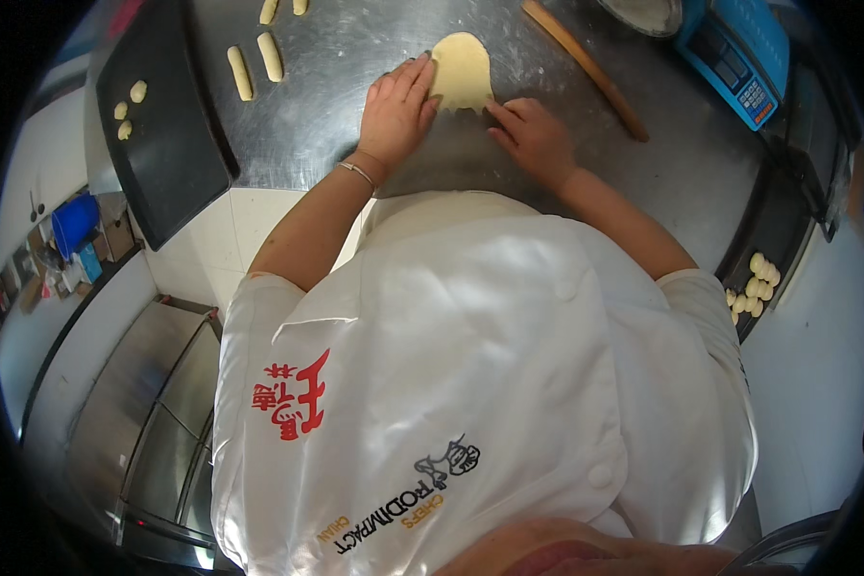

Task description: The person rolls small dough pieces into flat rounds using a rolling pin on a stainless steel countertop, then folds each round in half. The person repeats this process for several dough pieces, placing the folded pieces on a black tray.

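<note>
A flattened oval sheet of pale yellow dough (462, 70) lies on the stainless steel worktop (417, 162), its near edge ragged. My left hand (397, 104) rests palm down along the dough's left side, with the fingertips at its edge. At the near right corner, the index fingertip of my right hand (533, 133) touches the dough; whether the thumb pinches it from below is hidden. A wooden rolling pin (587, 68) lies slantwise to the right, apart from both hands. Beyond my left hand are dough rolls (270, 57), several in all.
A black baking tray (165, 151) at left carries small dough pieces (138, 91). At right stand a blue digital scale (738, 65) and a metal bowl (644, 11) of pale powder. Another dark tray (738, 237) by my right elbow bears several shaped dough pieces (756, 288).
</note>
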`<state>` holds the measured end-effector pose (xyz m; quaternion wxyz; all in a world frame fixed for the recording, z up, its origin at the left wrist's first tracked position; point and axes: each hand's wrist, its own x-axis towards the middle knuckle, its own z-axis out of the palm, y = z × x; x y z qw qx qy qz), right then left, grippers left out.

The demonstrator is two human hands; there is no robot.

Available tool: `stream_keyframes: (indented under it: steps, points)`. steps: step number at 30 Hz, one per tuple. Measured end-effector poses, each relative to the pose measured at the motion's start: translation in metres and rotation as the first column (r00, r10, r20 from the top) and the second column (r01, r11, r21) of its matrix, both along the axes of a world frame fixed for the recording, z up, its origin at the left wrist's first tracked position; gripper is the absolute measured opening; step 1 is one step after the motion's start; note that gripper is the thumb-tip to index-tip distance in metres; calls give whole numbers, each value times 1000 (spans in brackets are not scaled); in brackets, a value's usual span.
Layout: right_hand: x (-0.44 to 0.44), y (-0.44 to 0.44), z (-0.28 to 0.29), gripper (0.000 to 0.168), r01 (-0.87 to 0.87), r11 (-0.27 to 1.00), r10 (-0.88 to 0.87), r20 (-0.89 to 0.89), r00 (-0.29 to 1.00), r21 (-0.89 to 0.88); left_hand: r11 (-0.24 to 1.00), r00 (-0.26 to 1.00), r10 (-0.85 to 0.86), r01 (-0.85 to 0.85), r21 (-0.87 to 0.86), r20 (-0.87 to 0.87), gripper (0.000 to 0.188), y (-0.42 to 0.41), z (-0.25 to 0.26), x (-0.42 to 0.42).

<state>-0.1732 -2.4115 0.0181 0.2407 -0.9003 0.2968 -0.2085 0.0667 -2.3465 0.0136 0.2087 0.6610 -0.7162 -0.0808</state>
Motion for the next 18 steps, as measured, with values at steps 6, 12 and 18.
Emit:
stream_keyframes:
  steps: [6,12,18]
  points:
    - [17,10,-3,46,-81,990,64,-149,987,-111,999,999,45,-44,28,-11,51,6,-4,5]
    - [7,16,-9,37,-152,988,150,-88,985,-17,999,999,-25,24,27,25,51,4,-3,15]
    - [9,-15,-9,31,48,995,-56,83,995,92,991,981,-132,134,-1,138,54,-8,3,7]
